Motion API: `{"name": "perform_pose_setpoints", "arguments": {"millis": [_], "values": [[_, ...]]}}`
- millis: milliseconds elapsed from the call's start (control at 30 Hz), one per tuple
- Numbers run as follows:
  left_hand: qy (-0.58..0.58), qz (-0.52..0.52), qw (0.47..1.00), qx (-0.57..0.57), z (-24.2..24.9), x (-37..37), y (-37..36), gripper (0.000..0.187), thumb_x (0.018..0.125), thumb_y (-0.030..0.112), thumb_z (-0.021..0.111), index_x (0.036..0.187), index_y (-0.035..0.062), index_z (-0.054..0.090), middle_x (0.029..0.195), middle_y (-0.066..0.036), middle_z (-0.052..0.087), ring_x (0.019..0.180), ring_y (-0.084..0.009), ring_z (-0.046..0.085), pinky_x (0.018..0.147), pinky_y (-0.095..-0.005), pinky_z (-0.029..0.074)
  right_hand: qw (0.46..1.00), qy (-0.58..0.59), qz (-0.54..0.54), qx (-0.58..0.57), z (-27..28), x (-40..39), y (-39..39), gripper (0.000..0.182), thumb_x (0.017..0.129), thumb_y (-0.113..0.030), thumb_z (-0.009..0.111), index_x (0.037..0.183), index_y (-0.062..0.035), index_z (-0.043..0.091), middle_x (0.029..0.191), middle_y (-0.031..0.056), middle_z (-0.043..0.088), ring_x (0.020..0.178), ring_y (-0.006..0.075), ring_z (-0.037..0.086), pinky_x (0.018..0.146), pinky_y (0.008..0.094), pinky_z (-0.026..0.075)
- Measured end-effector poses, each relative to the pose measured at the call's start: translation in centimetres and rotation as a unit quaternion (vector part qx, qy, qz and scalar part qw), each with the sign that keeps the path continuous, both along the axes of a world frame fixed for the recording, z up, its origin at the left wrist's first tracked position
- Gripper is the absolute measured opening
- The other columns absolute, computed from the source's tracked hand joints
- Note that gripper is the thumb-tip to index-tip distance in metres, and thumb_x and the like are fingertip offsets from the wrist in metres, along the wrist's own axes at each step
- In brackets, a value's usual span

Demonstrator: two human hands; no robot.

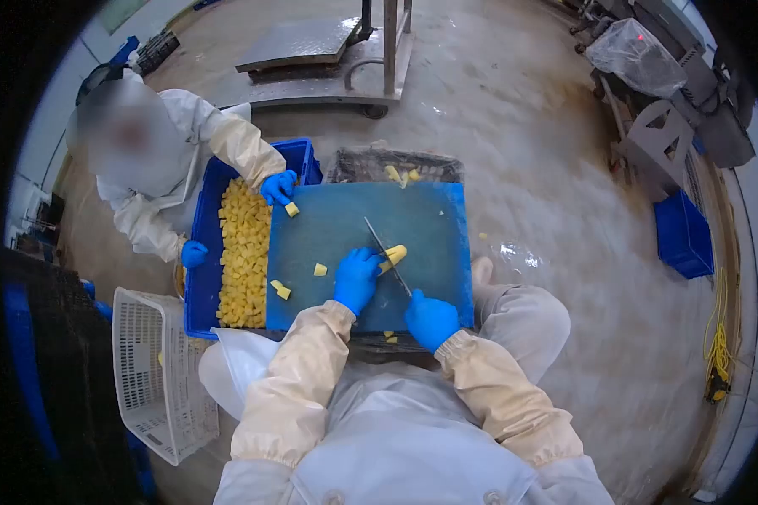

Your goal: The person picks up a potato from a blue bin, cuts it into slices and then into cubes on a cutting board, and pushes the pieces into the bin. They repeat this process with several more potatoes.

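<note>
My right hand (pixel 432 320), in a blue glove, is closed round the handle of a knife (pixel 386 252). Its long thin blade lies across a peeled yellow piece of produce (pixel 395 252) whose kind I cannot make out. Gloved in blue too, my left hand (pixel 357 279) presses that piece from the left, its fingers bent beside the blade. Both are over a blue-green cutting board (pixel 370 210). Small yellow chunks (pixel 321 269) lie loose left of my left hand. At the board's upper left edge a co-worker's gloved hand (pixel 279 188) is at another chunk (pixel 291 209).
A blue crate (pixel 205 227) full of yellow cubes (pixel 242 257) sits left of the board, partly beneath it. A dark bin (pixel 446 164) stands behind. At the left are a co-worker (pixel 156 135) and a white basket (pixel 143 370); a metal cart (pixel 396 76) is farther back.
</note>
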State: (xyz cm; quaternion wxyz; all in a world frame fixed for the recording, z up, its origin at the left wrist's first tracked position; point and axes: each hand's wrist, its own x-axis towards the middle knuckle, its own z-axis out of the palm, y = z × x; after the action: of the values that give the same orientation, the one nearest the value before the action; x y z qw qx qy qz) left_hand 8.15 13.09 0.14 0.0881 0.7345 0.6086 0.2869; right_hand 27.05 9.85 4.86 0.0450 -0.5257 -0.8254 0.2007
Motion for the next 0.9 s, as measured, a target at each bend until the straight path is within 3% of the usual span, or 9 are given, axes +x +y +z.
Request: {"name": "perform_pose_setpoints", "arguments": {"millis": [133,267,333,700,900], "values": [[-0.062,0.013,0.996,0.064,0.3,-0.6,-0.9,0.025,0.066,0.005,0.065,0.091,0.005,0.06,0.094,-0.012,0.056,0.086,-0.0324,0.052,0.075,-0.0403,0.045,0.999,0.036,-0.009,0.016,1.3,0.8,-0.5,0.015,0.079,-0.017,0.049,0.086,-0.0032,0.051,0.06,0.0175,0.06,0.053,0.034,0.06,0.046,0.0458,0.046],[-0.071,0.012,0.997,0.022,0.5,-0.9,-1.8,0.025,0.068,0.005,0.066,0.093,0.0032,0.058,0.099,-0.014,0.055,0.094,-0.033,0.051,0.08,-0.039,0.044,1.0,0.013,0.001,-0.005,3.6,0.3,-2.2,0.016,0.078,-0.017,0.05,0.085,-0.0024,0.05,0.058,0.0174,0.059,0.051,0.0326,0.06,0.045,0.0452,0.046],[-0.061,0.023,0.997,-0.041,0.1,-0.8,-1.6,0.025,0.068,0.005,0.066,0.092,0.0032,0.058,0.101,-0.014,0.055,0.094,-0.0332,0.052,0.081,-0.0386,0.044,1.0,0.021,0.002,0.014,2.7,0.0,-2.6,0.015,0.079,-0.017,0.051,0.085,-0.003,0.049,0.055,0.0167,0.058,0.048,0.0321,0.058,0.043,0.0446,0.045],[-0.059,0.016,0.998,0.006,-0.5,-0.9,-1.5,0.024,0.068,0.004,0.063,0.092,0.0038,0.059,0.098,-0.012,0.055,0.09,-0.0321,0.051,0.077,-0.0395,0.044,1.0,0.021,0.012,-0.005,3.1,-0.5,-2.3,0.016,0.078,-0.017,0.052,0.084,-0.0027,0.049,0.054,0.0164,0.057,0.048,0.0323,0.058,0.043,0.0442,0.045],[-0.057,0.023,0.998,-0.004,0.1,-0.9,-1.7,0.022,0.07,0.006,0.063,0.091,0.0026,0.058,0.099,-0.015,0.055,0.092,-0.0342,0.052,0.08,-0.0392,0.043,1.0,-0.008,0.011,-0.004,0.1,-1.9,-1.2,0.016,0.078,-0.017,0.051,0.085,-0.0022,0.05,0.059,0.0165,0.06,0.052,0.0336,0.06,0.046,0.0449,0.046]]}}
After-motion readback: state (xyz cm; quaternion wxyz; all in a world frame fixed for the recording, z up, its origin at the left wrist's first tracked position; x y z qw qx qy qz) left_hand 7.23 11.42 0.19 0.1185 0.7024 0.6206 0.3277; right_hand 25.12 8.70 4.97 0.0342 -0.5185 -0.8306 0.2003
